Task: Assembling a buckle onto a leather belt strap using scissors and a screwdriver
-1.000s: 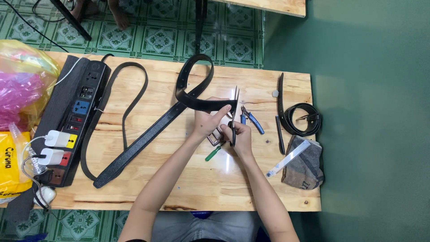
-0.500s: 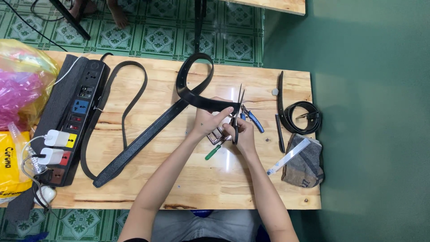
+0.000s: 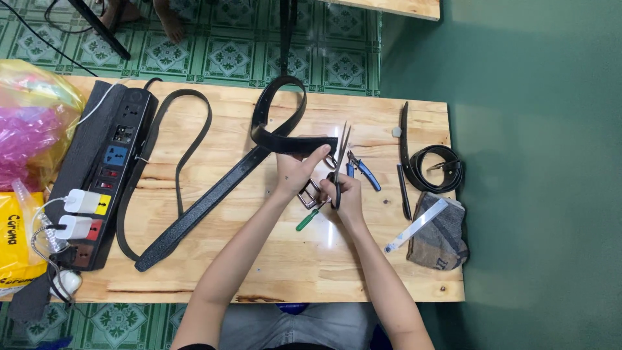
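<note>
1. The black belt (image 3: 285, 144) lies mid-bench; the left hand (image 3: 295, 172) pinches its cut end in a firm grip.
2. The right hand (image 3: 346, 198) grips scissors (image 3: 339, 155), blades apart at that end.
3. Judgement: hold the strap taut and square to the blades.
4. The blue pliers (image 3: 363, 170) lie just right.

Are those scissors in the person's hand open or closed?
Open. The scissors in the right hand show two blades spread in a narrow V, at the belt end held by the left hand.
</note>
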